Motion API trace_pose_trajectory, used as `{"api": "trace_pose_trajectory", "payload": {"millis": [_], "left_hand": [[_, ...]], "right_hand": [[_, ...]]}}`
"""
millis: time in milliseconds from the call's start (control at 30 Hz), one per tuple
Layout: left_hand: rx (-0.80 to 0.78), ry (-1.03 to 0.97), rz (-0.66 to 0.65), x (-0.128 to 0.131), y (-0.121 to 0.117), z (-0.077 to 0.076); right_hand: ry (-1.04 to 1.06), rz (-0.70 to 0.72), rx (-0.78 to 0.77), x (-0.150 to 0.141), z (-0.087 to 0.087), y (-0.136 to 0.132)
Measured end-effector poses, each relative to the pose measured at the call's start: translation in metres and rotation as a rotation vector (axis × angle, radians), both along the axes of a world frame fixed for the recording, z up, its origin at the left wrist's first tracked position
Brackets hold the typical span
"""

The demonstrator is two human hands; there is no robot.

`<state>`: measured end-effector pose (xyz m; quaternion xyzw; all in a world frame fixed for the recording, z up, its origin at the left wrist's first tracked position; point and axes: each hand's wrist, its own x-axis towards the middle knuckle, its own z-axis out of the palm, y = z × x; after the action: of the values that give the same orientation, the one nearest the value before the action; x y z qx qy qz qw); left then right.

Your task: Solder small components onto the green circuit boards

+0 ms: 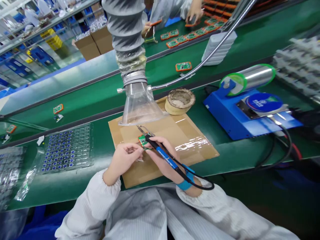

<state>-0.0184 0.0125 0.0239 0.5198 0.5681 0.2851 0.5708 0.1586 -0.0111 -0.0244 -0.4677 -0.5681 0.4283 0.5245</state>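
Observation:
In my right hand (165, 156) lies a blue-and-black soldering iron (165, 155), its cable running back over the blue wrist strap (187, 178). The iron's metal tip end points away from me, over the sheet. A small green circuit board (143, 140) with an orange edge sits between my two hands, and the right fingers touch its near side. My left hand (127, 155) is closed, its thumb and fingertips pinched close to the board's left edge. What the left fingers pinch is too small to make out. Both hands rest above a brown cardboard sheet (197, 146).
A clear fume hood (140, 106) hangs just beyond my hands. Behind it stands a round pot (179, 101). To the right is a blue soldering station (225, 116); to the left, a blister tray (67, 148) of small blue parts. A co-worker's hand (195, 13) handles boards across the line.

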Motion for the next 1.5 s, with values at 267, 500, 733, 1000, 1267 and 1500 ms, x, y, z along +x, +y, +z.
{"api": "trace_pose_trajectory", "payload": {"millis": [267,500,733,1000,1267,1500], "left_hand": [[0.114,0.026,-0.005,0.006,-0.006,-0.002],[0.286,0.307,-0.095,-0.001,0.004,0.001],[0.271,0.614,-0.218,-0.008,0.034,-0.023],[0.296,0.728,-0.366,-0.008,0.047,-0.024],[0.243,0.689,-0.445,-0.008,0.057,-0.020],[0.156,0.658,-0.460,-0.006,0.062,-0.013]], "right_hand": [[0.116,-0.064,-0.071,-0.006,-0.001,0.005],[0.045,-0.056,-0.054,-0.005,-0.007,0.006],[-0.117,-0.226,0.037,0.014,-0.008,0.006],[-0.191,-0.248,0.131,0.039,-0.018,-0.013],[-0.309,-0.161,0.155,0.030,-0.007,-0.004],[-0.310,-0.127,0.154,0.029,-0.007,-0.002]]}}
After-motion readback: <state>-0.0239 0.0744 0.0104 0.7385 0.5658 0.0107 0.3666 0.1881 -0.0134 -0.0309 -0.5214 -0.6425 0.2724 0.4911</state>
